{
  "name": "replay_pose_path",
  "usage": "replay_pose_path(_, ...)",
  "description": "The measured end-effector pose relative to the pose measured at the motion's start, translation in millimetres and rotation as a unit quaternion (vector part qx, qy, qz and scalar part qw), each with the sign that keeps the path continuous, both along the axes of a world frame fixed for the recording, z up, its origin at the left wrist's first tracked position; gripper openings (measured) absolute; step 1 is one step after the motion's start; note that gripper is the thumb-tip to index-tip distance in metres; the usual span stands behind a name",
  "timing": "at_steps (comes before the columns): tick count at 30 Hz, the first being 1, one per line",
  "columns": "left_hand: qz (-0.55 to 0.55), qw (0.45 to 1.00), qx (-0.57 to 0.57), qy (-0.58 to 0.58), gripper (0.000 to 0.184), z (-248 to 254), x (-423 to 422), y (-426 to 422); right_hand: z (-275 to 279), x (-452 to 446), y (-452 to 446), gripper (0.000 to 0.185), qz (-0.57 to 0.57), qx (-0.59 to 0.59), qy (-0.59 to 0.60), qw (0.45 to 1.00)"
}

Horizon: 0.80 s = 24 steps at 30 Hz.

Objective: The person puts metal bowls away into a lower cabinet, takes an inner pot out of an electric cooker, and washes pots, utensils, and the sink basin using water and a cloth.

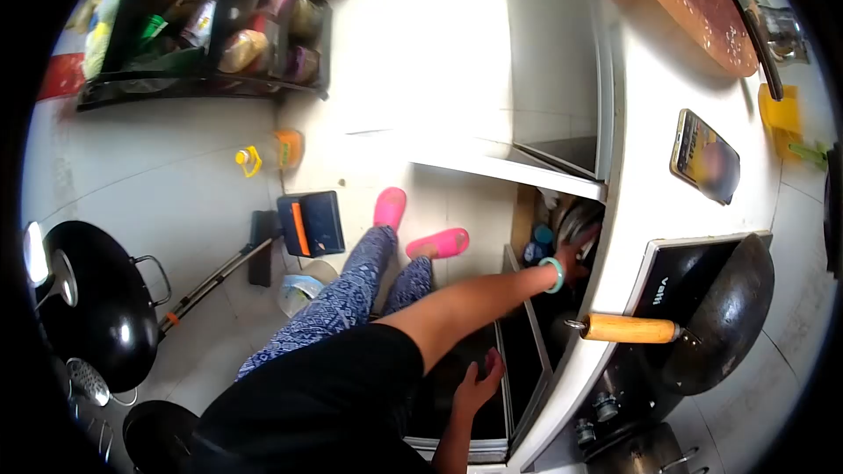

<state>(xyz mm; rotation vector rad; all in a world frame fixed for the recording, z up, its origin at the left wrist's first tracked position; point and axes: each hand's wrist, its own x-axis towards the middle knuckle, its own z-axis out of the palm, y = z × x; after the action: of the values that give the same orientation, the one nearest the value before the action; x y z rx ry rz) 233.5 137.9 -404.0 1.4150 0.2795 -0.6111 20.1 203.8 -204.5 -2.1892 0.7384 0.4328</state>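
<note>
White counter [645,202] runs along the right. Below it, my left hand [574,261] is at the metal cookware [576,219] inside the cupboard [525,212]; I can't tell whether its fingers grip. Nearer, my right hand [478,384] has loosely parted fingers.

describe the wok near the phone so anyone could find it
Find the white counter at right. Below the phone in view, a dark wok overlaps the black stovetop. Its thick wooden handle sets it apart from the metal-looped black wok at far left.
</note>
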Motion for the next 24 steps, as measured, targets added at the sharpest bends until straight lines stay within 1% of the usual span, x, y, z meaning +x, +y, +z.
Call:
replay_pose_path(1, 0.0, 0.997, 0.051, -0.064, 0.091, -17.3, -1.1, -11.9, -1.0, -5.7, 0.1, 0.039, -0.001, 0.015, -0.004, 1.0)
replay_pose_path(2, -0.01, 0.98, 0.121, -0.157, 0.087, -39.0, -3.5, -26.0, -2.0, -10.1, -1.2, 0.037, -0.004, 0.025, 0.013, 1.0)
replay_pose_path(3, -0.017, 0.953, 0.19, -0.237, 0.084, -64.0, -8.2, -41.1, -3.6, -11.2, -0.1, 0.035, -0.007, 0.033, 0.03, 0.999)
replay_pose_path(4, -0.028, 0.93, 0.239, -0.277, 0.081, -92.1, -17.1, -56.5, 0.5, -7.3, 3.8, 0.033, -0.028, 0.046, 0.041, 0.998)
replay_pose_path(6, -0.082, 0.913, 0.296, -0.267, 0.076, -144.1, -32.4, -80.5, -1.1, -5.5, 2.5, 0.033, -0.033, 0.06, 0.044, 0.997)
replay_pose_path(8, -0.131, 0.906, 0.298, -0.272, 0.064, -179.0, -54.3, -98.6, -5.2, -9.4, -5.5, 0.031, -0.033, 0.062, 0.039, 0.997)
replay_pose_path(10, -0.189, 0.923, 0.259, -0.213, 0.058, -166.8, -49.2, -79.0, -4.3, -8.2, -9.6, 0.03, -0.021, 0.059, 0.031, 0.998)
replay_pose_path(11, -0.198, 0.947, 0.215, -0.136, 0.06, -111.5, -42.2, -46.5, -2.5, -7.6, -10.7, 0.03, -0.01, 0.05, 0.029, 0.998)
replay_pose_path(12, -0.201, 0.962, 0.176, -0.054, 0.061, -45.9, -32.0, -8.1, 0.0, -7.0, -10.6, 0.029, -0.003, 0.057, 0.018, 0.998)
replay_pose_path(13, -0.2, 0.969, 0.145, 0.027, 0.063, 20.6, -21.8, 31.0, 0.5, -9.3, -11.4, 0.029, -0.001, 0.058, 0.015, 0.998)
replay_pose_path(14, -0.169, 0.971, 0.166, 0.006, 0.053, 61.1, -19.2, 54.2, -0.5, -12.7, -11.6, 0.03, 0.012, 0.061, 0.024, 0.998)
replay_pose_path(15, -0.139, 0.973, 0.185, -0.02, 0.045, 87.6, -20.9, 77.1, 2.3, -11.9, -11.1, 0.03, 0.023, 0.061, 0.03, 0.997)
replay_pose_path(16, -0.128, 0.975, 0.14, -0.114, 0.042, 102.3, -28.2, 101.7, 10.9, -6.8, -8.5, 0.03, 0.02, 0.057, 0.019, 0.998)
replay_pose_path(17, -0.116, 0.967, 0.094, -0.206, 0.04, 118.6, -35.9, 128.0, 24.0, 1.0, -3.4, 0.03, 0.078, 0.058, 0.065, 0.993)
replay_pose_path(18, -0.074, 0.952, 0.097, -0.281, 0.039, 152.5, -37.0, 160.9, 34.5, 8.1, 1.7, 0.03, 0.135, 0.059, 0.11, 0.983)
replay_pose_path(19, -0.035, 0.929, 0.099, -0.355, 0.038, 193.1, -32.5, 196.4, 41.8, 12.4, 7.0, 0.03, 0.129, 0.058, 0.098, 0.985)
replay_pose_path(20, -0.029, 0.895, 0.2, -0.398, 0.04, 225.3, -22.7, 229.9, 49.7, 15.0, 13.5, 0.029, 0.169, 0.051, 0.078, 0.981)
replay_pose_path(21, -0.021, 0.849, 0.295, -0.438, 0.042, 250.5, -11.9, 260.4, 57.4, 16.7, 19.6, 0.029, 0.206, 0.041, 0.058, 0.976)
replay_pose_path(22, -0.012, 0.829, 0.382, -0.409, 0.042, 264.7, -3.8, 287.4, 49.5, 11.5, 18.3, 0.028, 0.229, 0.043, 0.023, 0.972)
replay_pose_path(23, -0.003, 0.801, 0.464, -0.378, 0.043, 277.5, 5.2, 311.6, 51.6, 17.6, 21.8, 0.028, 0.217, 0.037, 0.005, 0.976)
replay_pose_path(24, -0.001, 0.774, 0.519, -0.364, 0.042, 286.2, 13.9, 332.0, 56.4, 20.6, 26.0, 0.027, 0.244, 0.035, 0.0, 0.969)
